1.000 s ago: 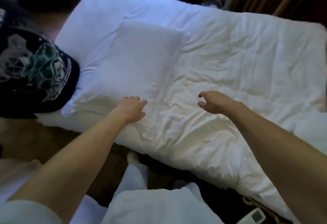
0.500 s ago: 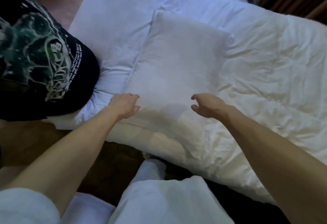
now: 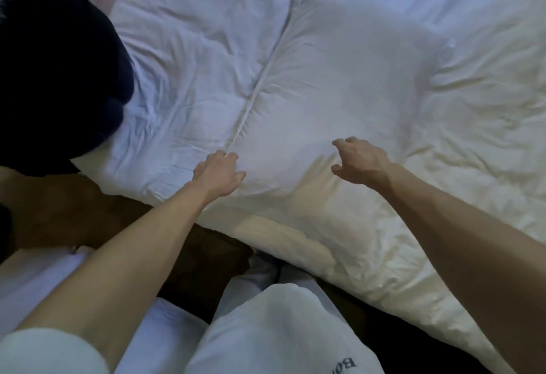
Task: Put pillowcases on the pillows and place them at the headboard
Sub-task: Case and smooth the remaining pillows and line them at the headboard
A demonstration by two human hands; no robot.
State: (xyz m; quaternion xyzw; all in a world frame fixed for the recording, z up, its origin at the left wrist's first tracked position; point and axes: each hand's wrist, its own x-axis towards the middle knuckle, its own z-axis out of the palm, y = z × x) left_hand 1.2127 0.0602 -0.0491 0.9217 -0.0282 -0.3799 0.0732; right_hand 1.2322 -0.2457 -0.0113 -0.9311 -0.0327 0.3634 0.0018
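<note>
A white pillow in a white case [image 3: 348, 78] lies flat on the bed, its near edge just ahead of both hands. A second white pillow [image 3: 195, 57] lies beside it on the left, the seam between them running diagonally. My left hand [image 3: 220, 171] rests on the near corner of the right pillow, fingers curled down on the fabric. My right hand [image 3: 359, 161] hovers over the pillow's near edge with fingers bent and apart, nothing in it.
A rumpled white duvet [image 3: 472, 152] covers the bed to the right and near side. Another person in a dark shirt [image 3: 56, 72] leans in at the left edge. Dark floor [image 3: 97, 214] and my white trousers [image 3: 266, 329] lie below.
The view has shifted left and closer, so the pillow now fills the middle. Both hands have moved from the duvet onto the pillow's near edge. The dark-shirted person looms larger.
</note>
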